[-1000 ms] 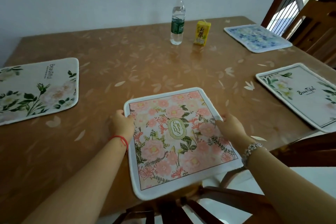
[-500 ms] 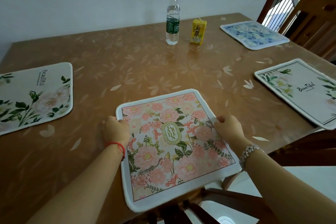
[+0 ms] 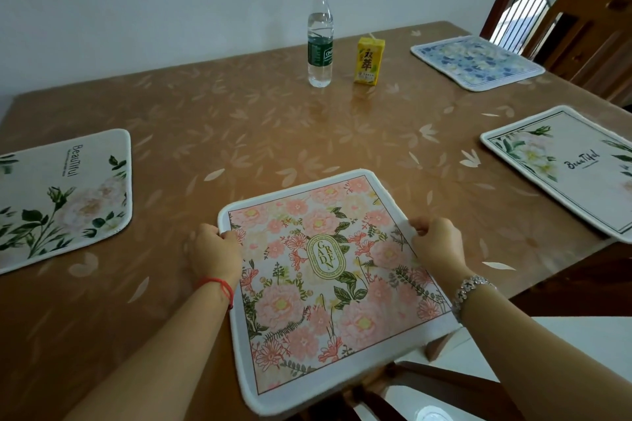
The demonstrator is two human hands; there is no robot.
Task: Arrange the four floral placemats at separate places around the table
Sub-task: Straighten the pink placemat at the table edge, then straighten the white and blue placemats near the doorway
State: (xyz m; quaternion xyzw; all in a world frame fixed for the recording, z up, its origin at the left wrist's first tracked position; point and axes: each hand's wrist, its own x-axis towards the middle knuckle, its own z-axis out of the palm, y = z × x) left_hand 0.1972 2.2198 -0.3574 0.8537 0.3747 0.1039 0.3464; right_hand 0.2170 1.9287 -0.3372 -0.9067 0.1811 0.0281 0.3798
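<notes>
Nearest the camera, the pink floral placemat [image 3: 328, 270] with a "GARDEN" oval at its middle lies on the near edge of the desk [image 3: 273, 126], its closest corner hanging out past the edge above a wooden chair [image 3: 427, 386]. The left hand [image 3: 213, 255], a red string at its wrist, grips the mat's left border with its fingers [image 3: 225, 235] clamped on the white trim. The right hand [image 3: 436, 244], wearing a beaded bracelet, pinches the right border, fingers [image 3: 422, 225] closed on the mat's edge. Farther out to the left, a cream placemat with green leaves [image 3: 65, 195] and the word "Beautiful" lies flat, partly cut off by the frame. To the right, a white placemat with a dark line border [image 3: 564, 167] rests at the desk's right side, well apart from the pink one. Beyond it, at the far right corner, a blue floral placemat [image 3: 475, 61] lies flat. Near the far middle of the desk a clear water bottle [image 3: 320, 41] with a green label stands upright, and just beside it stands a yellow drink carton [image 3: 369, 60]
</notes>
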